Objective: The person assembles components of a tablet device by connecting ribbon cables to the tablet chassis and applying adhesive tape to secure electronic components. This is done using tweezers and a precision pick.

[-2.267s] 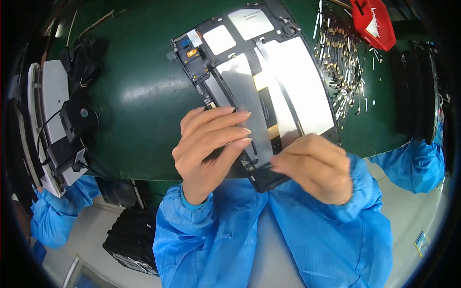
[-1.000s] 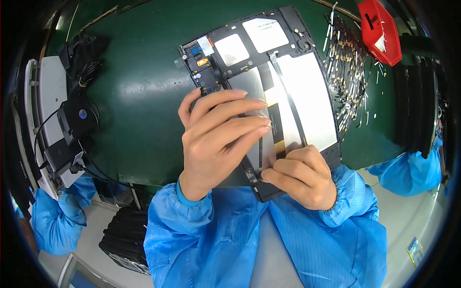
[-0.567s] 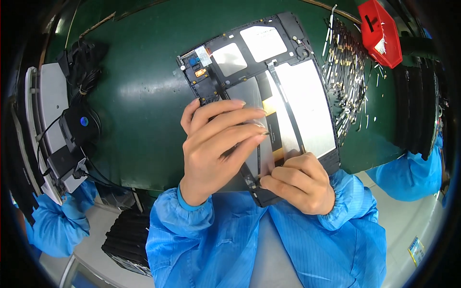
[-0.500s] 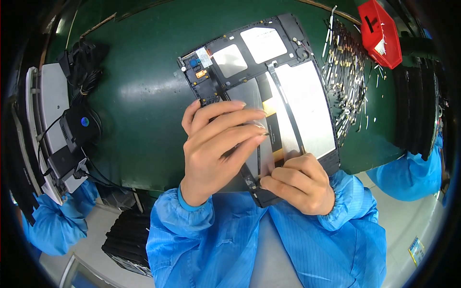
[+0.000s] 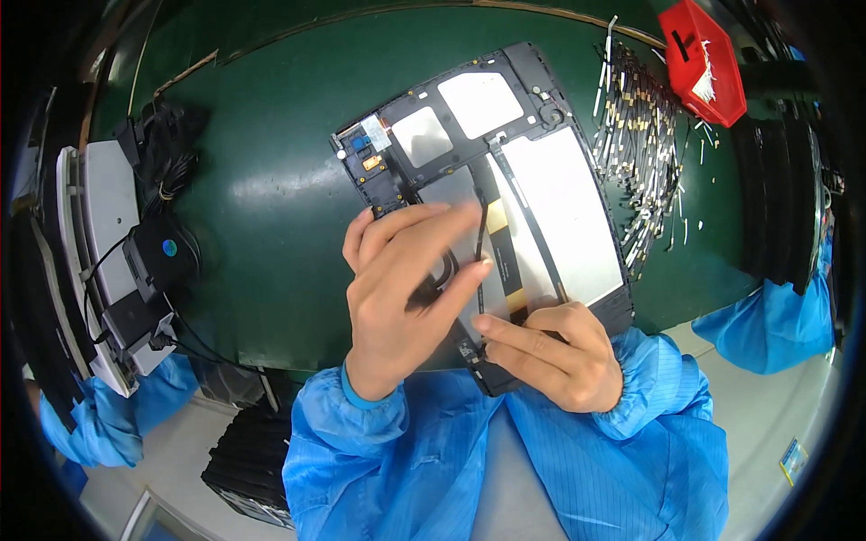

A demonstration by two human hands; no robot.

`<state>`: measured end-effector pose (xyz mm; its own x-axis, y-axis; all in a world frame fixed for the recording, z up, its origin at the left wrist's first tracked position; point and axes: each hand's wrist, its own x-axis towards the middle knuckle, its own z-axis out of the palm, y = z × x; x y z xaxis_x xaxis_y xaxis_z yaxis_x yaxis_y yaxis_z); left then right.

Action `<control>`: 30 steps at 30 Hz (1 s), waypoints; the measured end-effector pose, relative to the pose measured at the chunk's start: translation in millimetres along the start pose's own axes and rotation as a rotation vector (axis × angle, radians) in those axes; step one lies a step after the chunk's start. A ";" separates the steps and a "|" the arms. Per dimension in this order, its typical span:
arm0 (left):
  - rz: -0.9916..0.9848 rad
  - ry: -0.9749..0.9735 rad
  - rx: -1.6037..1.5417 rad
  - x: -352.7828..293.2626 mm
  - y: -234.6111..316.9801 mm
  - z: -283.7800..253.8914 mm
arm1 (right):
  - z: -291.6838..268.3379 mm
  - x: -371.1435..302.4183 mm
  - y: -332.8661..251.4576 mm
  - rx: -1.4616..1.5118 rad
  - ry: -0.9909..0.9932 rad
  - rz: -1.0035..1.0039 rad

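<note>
Over the lower-left part of the open device frame (image 5: 529,68), the left hand (image 5: 388,293) now holds thumb and index apart, exposing the bowed black cable (image 5: 482,233) that the right hand (image 5: 559,357) apparently steadies near the frame's bottom, its grip indeterminable.

The left hand (image 5: 397,288) is arching over the tablet (image 5: 568,216), thumb and index finger parting beside the black cable (image 5: 482,236); the index finger is blurring. The right hand (image 5: 564,356) is curling low on the tablet, fingertips touching near the cable's lower end. The tablet's near corner is overhanging the green table (image 5: 280,252). A cable pile (image 5: 640,149) is lying right of the tablet, and a red bin (image 5: 681,54) is standing beyond it.
</note>
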<state>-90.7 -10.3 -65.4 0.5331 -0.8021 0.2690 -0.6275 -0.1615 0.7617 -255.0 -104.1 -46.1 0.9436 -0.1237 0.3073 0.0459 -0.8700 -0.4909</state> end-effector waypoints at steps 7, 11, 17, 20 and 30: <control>0.146 -0.143 0.205 -37.7 -13.2 -15.8 | -7.6 6.1 -8.1 -0.064 -0.062 0.005; 0.149 -0.142 0.256 -34.4 -11.4 -15.7 | -20.1 13.1 -10.0 0.075 -0.130 0.080; 0.145 -0.085 0.317 -6.0 -17.5 -12.3 | -37.6 32.4 -5.4 0.190 -0.203 0.226; 0.148 -0.013 0.310 -3.9 -21.5 -8.4 | -31.9 27.0 -11.1 -0.101 -0.390 0.138; 0.091 0.110 -0.031 -6.3 -17.0 11.4 | -24.2 -7.0 -28.3 -0.213 -0.443 0.057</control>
<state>-89.8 -9.0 -86.7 0.5346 -0.7446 0.3997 -0.6595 -0.0718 0.7482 -270.9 -90.1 -14.6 0.9935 0.0010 -0.1134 -0.0339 -0.9517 -0.3052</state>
